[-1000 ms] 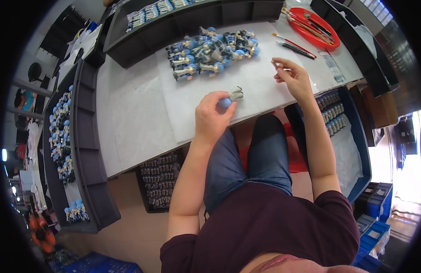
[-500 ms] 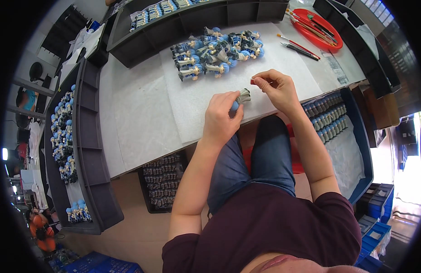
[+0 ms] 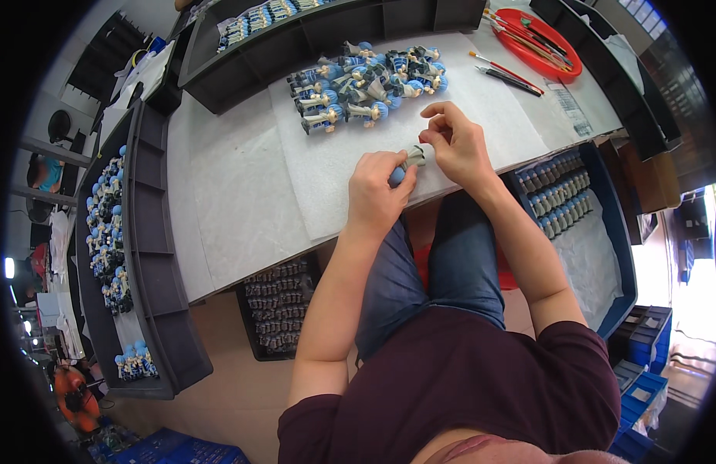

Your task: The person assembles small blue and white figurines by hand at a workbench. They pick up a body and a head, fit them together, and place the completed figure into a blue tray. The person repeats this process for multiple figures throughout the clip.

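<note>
Your right hand (image 3: 460, 151), well apart a second ago, has come in just beside the grey end of the blue-headed figurine (image 3: 414, 158), so both hands now meet at one piece. Your left hand (image 3: 375, 185) grips it near the desk's (image 3: 226, 197) front edge, fingers covering its middle. A reddish spot (image 3: 423, 139) shows at your right thumb; whether that hand grasps anything, you cannot tell.
</note>
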`<state>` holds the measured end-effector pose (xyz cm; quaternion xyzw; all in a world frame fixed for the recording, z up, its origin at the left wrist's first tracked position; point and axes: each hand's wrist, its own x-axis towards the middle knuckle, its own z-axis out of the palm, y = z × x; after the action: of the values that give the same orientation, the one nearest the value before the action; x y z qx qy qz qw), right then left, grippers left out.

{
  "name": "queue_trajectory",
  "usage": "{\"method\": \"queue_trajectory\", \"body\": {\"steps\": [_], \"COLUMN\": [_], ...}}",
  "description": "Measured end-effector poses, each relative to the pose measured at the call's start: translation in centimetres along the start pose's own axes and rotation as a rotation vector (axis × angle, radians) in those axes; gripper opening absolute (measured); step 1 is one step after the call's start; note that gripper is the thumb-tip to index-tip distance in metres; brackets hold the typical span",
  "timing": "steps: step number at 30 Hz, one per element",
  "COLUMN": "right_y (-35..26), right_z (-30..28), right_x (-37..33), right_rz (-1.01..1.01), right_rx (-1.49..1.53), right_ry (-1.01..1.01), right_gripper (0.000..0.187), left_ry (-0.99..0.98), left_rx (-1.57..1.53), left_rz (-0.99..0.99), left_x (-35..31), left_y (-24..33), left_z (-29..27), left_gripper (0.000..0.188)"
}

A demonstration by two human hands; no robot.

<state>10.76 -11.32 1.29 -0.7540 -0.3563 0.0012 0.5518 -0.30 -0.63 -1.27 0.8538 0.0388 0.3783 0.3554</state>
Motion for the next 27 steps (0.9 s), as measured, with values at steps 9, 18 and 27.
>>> {"method": "queue_trajectory", "body": {"steps": [9,18,27], "right_y": [0.1,-0.3,0.2], "right_z": [0.0,0.4,0.1], "right_x": [-0.1,-1.1,-2.2], "right_rz": [-0.002,-0.05,-0.013], "right_rx": [0.025,0.005,-0.033], "right_ry": [-0.011,-0.049,-0.027], "right_gripper": [0.018,0.017,0.015], "left_ry": [0.02,0.035,0.008], "left_rx": [-0.017,-0.083,-0.012], "left_rz": [-0.01,-0.009,-0.028], "left_x": [0.5,-0.2,-0.3], "left_y": [0.0,-0.4,0.0], "left_z": [0.0,0.4,0.0], "left_gripper": [0.018,0.015,0.018]}}
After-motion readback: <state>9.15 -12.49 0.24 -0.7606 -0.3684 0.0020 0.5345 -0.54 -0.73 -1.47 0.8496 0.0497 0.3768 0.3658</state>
